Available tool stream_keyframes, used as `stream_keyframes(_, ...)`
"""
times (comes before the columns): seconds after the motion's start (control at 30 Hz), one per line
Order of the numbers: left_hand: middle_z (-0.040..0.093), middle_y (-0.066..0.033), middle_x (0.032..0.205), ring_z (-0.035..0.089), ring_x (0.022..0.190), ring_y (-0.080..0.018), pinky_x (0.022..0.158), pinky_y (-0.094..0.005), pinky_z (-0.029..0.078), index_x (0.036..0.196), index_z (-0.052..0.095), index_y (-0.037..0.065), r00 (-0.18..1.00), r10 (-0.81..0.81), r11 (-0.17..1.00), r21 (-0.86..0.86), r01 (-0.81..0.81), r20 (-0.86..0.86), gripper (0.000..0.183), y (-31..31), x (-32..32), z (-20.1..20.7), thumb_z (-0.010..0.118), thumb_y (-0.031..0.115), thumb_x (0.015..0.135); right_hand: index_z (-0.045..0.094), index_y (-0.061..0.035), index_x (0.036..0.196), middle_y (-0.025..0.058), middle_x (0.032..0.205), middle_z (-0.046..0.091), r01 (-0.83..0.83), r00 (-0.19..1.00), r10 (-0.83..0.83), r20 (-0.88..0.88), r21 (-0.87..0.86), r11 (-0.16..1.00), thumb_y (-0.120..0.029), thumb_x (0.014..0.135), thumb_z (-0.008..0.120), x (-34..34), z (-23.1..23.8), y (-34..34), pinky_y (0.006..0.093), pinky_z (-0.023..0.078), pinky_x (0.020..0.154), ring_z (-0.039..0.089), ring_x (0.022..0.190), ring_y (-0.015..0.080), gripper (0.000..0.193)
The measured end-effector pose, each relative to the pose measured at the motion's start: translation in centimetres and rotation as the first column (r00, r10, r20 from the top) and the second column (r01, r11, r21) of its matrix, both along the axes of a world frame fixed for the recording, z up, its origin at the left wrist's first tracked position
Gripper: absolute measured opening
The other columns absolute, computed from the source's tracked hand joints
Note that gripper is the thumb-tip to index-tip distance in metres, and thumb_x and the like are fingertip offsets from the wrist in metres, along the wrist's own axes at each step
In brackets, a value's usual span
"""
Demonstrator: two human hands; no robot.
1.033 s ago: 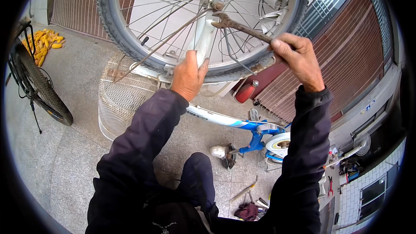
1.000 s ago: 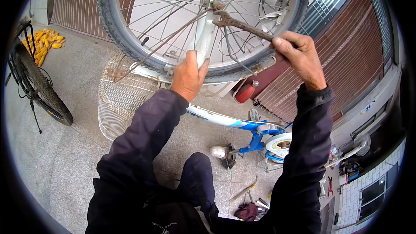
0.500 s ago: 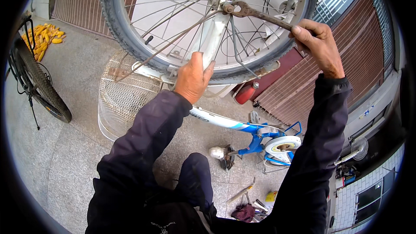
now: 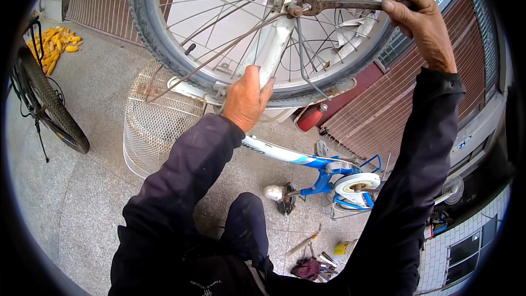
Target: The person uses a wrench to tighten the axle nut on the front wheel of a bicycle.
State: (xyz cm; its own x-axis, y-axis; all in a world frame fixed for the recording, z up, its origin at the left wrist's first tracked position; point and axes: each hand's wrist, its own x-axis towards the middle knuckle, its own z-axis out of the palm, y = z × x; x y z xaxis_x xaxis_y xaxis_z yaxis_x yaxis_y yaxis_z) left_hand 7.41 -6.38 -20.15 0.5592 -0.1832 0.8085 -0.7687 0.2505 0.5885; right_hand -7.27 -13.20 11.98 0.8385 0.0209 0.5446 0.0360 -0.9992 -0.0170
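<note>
A bicycle wheel [image 4: 143, 27] with wire spokes fills the upper middle, mounted in a white fork [image 4: 275, 49]. My left hand [image 4: 246, 98] is wrapped round the fork's lower part, near the rim. My right hand [image 4: 419, 19] pinches the end of a rusty wrench [image 4: 345, 4] between thumb and fingers. The wrench's jaw sits at the axle nut [image 4: 296, 10] at the wheel's hub. Thin metal stays run from the hub to the mudguard [image 4: 323, 97]. Below the wheel the blue and white bicycle frame [image 4: 285, 153] stretches to the right.
A wire basket [image 4: 159, 126] hangs left of the wheel. Another bicycle's wheel [image 4: 55, 98] stands at far left, near a heap of corn cobs [image 4: 57, 44]. A red flask [image 4: 311, 118] stands beyond the frame. Tools and a dark red cloth [image 4: 307, 268] lie on the floor, bottom right.
My right hand has swung the wrench's handle end upward and to the right, so the wrench now lies nearly level. My left hand keeps its hold on the fork.
</note>
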Motion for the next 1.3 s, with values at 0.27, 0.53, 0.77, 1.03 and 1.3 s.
stream_keyframes(0.27, 0.062, -0.0210, 0.073, 0.065, 0.066, -0.0390, 0.056, -0.0423, 0.050, 0.102, 0.044, 0.001, 1.000, 0.013, 1.000, 0.014, -0.013, -0.015, 0.027, 0.1, 0.0, 0.0, 0.063, 0.016, 0.089, 0.067, -0.0023, 0.081, -0.0009, 0.062, 0.058, 0.127, 0.990, -0.113, -0.084, 0.194, 0.973, -0.014, 0.081, 0.074, 2.2, 1.8, 4.1, 0.0205, 0.036, 0.044, 0.049, 0.049, 0.0054, 0.014)
stream_keyframes(0.53, 0.062, -0.0217, 0.073, 0.064, 0.067, -0.0407, 0.056, -0.0433, 0.049, 0.101, 0.045, 0.001, 0.999, 0.036, 0.999, 0.008, -0.036, -0.019, 0.026, 0.2, 0.2, -0.1, 0.063, 0.017, 0.089, 0.063, -0.0052, 0.073, 0.0000, 0.059, 0.057, 0.043, 0.994, -0.025, -0.104, 0.177, 0.983, -0.017, 0.080, 0.075, 5.2, 2.4, 4.3, 0.0195, 0.031, 0.042, 0.046, 0.047, 0.0044, 0.019)
stream_keyframes(0.77, 0.061, -0.0223, 0.072, 0.063, 0.068, -0.0421, 0.057, -0.0446, 0.049, 0.100, 0.045, 0.001, 0.999, -0.035, 0.999, 0.000, 0.035, -0.037, 0.026, -0.3, -1.2, 0.9, 0.063, 0.017, 0.089, 0.062, -0.0068, 0.069, 0.0011, 0.063, 0.061, 0.158, 0.987, -0.158, 0.000, 0.047, 0.986, -0.020, 0.078, 0.077, 4.2, 3.3, 6.7, 0.0188, 0.034, 0.046, 0.053, 0.054, 0.0049, 0.022)
stream_keyframes(1.03, 0.061, -0.0225, 0.072, 0.063, 0.068, -0.0419, 0.057, -0.0449, 0.049, 0.099, 0.046, 0.001, 1.000, 0.013, 1.000, 0.007, -0.013, -0.028, 0.026, 0.3, 0.0, 0.2, 0.063, 0.017, 0.089, 0.062, -0.0095, 0.072, -0.0048, 0.056, 0.048, 0.063, 0.996, -0.073, 0.048, 0.179, 0.982, -0.038, 0.083, 0.073, 1.4, -2.0, -0.2, 0.0174, 0.027, 0.042, 0.038, 0.046, 0.0026, 0.032)
stream_keyframes(1.3, 0.061, -0.0219, 0.071, 0.063, 0.067, -0.0416, 0.056, -0.0444, 0.048, 0.100, 0.046, 0.001, 0.999, 0.032, 0.999, -0.014, -0.032, -0.023, 0.026, 0.0, -0.4, 0.2, 0.062, 0.018, 0.090, 0.065, -0.0024, 0.083, -0.0013, 0.059, 0.053, -0.001, 0.981, -0.132, 0.142, 0.685, 0.728, -0.030, 0.088, 0.068, -0.8, -11.1, -1.9, 0.0184, 0.029, 0.040, 0.040, 0.045, 0.0042, 0.028)
